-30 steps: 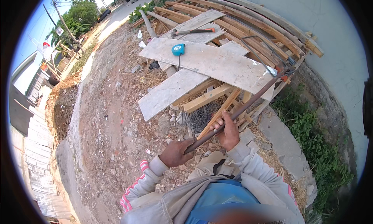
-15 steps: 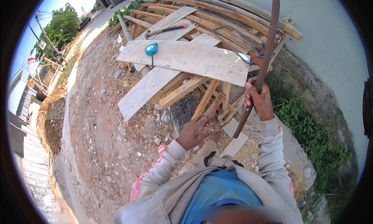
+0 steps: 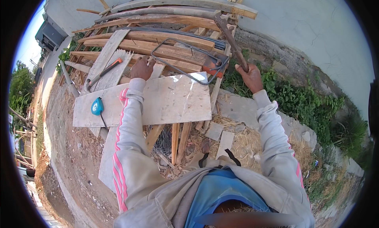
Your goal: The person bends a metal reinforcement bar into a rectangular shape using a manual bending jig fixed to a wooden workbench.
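Observation:
My left hand (image 3: 142,68) reaches over a pale flat board (image 3: 173,106) to the wood pile. Its fingers are partly stretched and apart, nothing visible in them, close to the end of a bent dark metal loop (image 3: 173,72). At the loop's right end sits an orange-red block (image 3: 213,65). My right hand (image 3: 250,77) is closed around the lower part of a brown, rusty-looking bar (image 3: 233,40), which slants up to the left over the pile. A hammer (image 3: 103,74) with an orange and black handle and a blue tape measure (image 3: 97,106) lie left of my left hand.
Long timber beams (image 3: 158,42) and thin dark rods (image 3: 197,37) are stacked beside a pale wall (image 3: 308,26). Green plants (image 3: 292,89) grow along the wall's foot. Tangled wire (image 3: 166,139), wood pieces and rubble lie below the board.
My left hand has moved from near my body, forward over the board to the pile. My right hand still grips the bar, now tilted left. The view has turned toward the wall.

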{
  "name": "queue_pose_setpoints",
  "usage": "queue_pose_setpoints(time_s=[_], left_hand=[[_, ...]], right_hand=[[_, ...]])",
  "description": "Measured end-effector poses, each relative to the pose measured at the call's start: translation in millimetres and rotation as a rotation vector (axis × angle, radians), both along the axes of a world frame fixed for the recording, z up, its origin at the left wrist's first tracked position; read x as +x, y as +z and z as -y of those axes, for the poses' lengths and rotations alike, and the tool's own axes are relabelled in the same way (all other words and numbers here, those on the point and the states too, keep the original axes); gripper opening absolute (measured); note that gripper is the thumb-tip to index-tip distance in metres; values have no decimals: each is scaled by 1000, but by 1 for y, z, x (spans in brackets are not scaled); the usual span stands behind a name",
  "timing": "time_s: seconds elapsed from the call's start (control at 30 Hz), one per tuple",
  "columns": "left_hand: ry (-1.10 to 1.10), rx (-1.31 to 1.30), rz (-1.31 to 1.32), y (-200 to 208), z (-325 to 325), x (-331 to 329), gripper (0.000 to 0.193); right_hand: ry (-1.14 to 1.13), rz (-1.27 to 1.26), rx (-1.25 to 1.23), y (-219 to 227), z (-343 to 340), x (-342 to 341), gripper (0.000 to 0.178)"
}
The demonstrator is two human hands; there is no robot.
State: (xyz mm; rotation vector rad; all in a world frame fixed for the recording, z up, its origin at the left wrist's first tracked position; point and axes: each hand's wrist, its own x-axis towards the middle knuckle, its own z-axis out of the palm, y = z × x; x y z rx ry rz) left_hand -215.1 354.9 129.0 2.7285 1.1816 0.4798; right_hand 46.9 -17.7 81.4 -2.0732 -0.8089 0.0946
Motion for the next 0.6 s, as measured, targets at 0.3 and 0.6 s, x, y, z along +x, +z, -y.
queue_pose_setpoints(time_s=[0.3, 0.6], left_hand=[[121, 92, -237, -36, -74, 67, 43], [-22, 60, -132, -29, -107, 68, 31]], right_hand=[[-142, -351, 62, -17, -76, 43, 46], [-51, -544, 137, -21, -80, 56, 24]])
